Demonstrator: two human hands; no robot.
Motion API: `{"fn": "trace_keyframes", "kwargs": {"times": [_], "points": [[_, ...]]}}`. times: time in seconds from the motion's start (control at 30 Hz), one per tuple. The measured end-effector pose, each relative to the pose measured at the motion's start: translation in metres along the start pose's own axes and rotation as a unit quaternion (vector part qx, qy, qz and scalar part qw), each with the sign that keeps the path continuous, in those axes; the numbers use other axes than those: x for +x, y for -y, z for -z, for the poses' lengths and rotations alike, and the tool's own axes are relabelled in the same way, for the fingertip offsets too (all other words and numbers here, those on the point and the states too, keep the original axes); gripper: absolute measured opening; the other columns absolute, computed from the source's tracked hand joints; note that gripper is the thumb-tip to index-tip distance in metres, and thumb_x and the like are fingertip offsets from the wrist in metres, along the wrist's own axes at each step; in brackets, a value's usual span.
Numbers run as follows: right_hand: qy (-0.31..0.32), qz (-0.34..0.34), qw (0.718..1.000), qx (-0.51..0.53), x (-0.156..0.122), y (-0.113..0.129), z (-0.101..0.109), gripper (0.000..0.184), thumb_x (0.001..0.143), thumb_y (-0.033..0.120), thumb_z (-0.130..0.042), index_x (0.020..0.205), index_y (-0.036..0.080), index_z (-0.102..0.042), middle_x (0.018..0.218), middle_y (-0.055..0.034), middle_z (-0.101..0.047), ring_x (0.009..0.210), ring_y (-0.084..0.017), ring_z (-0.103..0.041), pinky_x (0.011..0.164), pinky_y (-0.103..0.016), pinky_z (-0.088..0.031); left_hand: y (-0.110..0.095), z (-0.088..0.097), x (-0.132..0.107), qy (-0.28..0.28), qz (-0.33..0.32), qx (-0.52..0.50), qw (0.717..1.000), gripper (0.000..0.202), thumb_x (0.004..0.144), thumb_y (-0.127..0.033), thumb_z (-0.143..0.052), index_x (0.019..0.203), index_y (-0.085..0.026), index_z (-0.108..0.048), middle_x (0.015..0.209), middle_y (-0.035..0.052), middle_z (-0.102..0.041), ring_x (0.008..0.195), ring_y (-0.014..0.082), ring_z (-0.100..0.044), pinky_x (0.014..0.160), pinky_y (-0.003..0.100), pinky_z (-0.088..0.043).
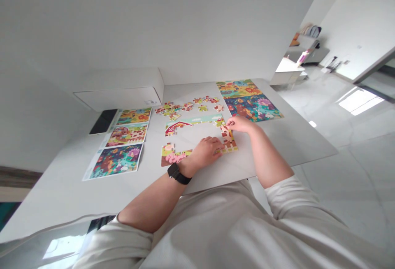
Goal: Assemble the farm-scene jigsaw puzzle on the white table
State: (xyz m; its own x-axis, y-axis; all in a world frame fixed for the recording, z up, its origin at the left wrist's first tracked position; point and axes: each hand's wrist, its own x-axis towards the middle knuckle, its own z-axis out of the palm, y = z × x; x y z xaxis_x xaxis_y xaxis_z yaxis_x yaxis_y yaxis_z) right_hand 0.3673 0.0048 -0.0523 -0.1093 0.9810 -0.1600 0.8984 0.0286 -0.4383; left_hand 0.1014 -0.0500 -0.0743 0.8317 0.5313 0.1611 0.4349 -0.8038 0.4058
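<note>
A jigsaw puzzle point(171, 157) with a farm picture lies on the table as a frame of joined pieces around a bare middle. A red barn is at its upper left, pigs at its lower left. My left hand point(208, 151), a black watch on its wrist, rests palm down across the lower right part, fingers stretched over the pieces there. At the right edge my right hand point(242, 124) has thumb and fingertips pinched together at a puzzle piece point(226, 130). Its fingers partly cover that piece. Several loose pieces point(202, 107) lie behind the frame.
On the left are a sheet with three printed pictures point(119, 160) and a black phone point(104, 121). A white box point(120, 96) stands against the wall. Two finished-looking picture panels point(249, 100) lie at the back right of the white table point(296, 137).
</note>
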Motion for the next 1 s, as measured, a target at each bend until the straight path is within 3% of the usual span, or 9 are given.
{"fn": "trace_keyframes", "kwargs": {"times": [0.53,1.0], "points": [[-0.04,-0.011,0.999,-0.008,0.0,0.018,-0.016,0.006,0.088,0.021,-0.076,0.093,0.023,-0.075,0.097,-0.0012,-0.082,0.089,-0.017,-0.073,0.073,-0.024,-0.046,-0.006,0.012,-0.005,0.036,0.042,0.044,0.998,0.035,0.096,-0.03,-0.064,0.129,-0.026,-0.074,0.124,0.0095,-0.071,0.114,0.0288,-0.064,0.102,0.044,-0.05],[-0.071,0.018,0.997,-0.036,0.005,0.017,-0.025,0.018,0.089,0.024,-0.077,0.107,0.024,-0.075,0.099,-0.0024,-0.078,0.083,-0.017,-0.066,0.069,-0.026,-0.04,-0.006,0.012,-0.005,0.028,0.049,0.045,0.997,0.033,0.096,-0.027,-0.064,0.127,-0.026,-0.075,0.125,0.0092,-0.07,0.113,0.0275,-0.064,0.103,0.044,-0.051]]}}
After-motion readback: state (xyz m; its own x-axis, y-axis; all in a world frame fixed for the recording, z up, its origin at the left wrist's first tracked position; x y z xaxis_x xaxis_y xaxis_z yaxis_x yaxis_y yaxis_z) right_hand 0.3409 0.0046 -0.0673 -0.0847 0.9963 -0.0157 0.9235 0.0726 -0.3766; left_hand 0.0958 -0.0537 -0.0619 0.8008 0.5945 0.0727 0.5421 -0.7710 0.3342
